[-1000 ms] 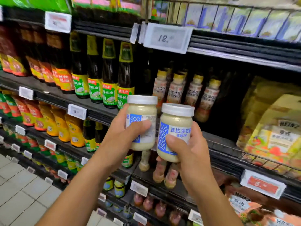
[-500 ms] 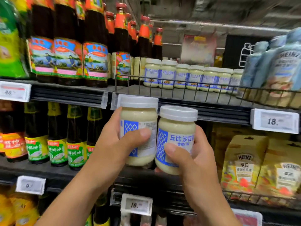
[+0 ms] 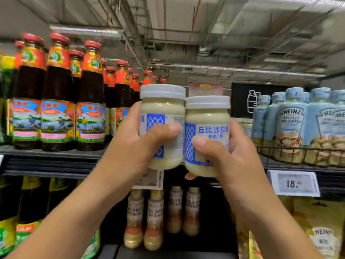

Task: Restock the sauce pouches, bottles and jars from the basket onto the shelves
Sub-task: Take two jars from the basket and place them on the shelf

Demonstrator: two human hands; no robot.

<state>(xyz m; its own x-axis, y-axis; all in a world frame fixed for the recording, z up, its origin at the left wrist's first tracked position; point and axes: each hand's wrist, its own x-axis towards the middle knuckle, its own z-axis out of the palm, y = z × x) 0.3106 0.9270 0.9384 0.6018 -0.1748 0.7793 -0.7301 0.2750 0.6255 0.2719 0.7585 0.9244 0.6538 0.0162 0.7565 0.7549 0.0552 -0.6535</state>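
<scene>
My left hand (image 3: pixel 138 144) grips a white-lidded jar of pale cream dressing (image 3: pixel 162 109) with a blue diamond-pattern label. My right hand (image 3: pixel 231 156) grips a second jar of the same kind (image 3: pixel 207 116), its blue lettering facing me. Both jars stand upright, side by side and touching, raised in front of the top shelf (image 3: pixel 56 156). They hide the shelf space right behind them. The basket is out of view.
Dark sauce bottles with red caps (image 3: pixel 57 94) fill the top shelf at left. Pale blue Heinz pouches (image 3: pixel 291 124) sit behind a wire rail (image 3: pixel 298 156) at right. Small dressing bottles (image 3: pixel 155 217) stand on the shelf below. A price tag (image 3: pixel 295 184) reads 18.
Both hands have lifted the two jars from the level of the lower shelves up to the top shelf. My view has tilted upward, so the ceiling now shows.
</scene>
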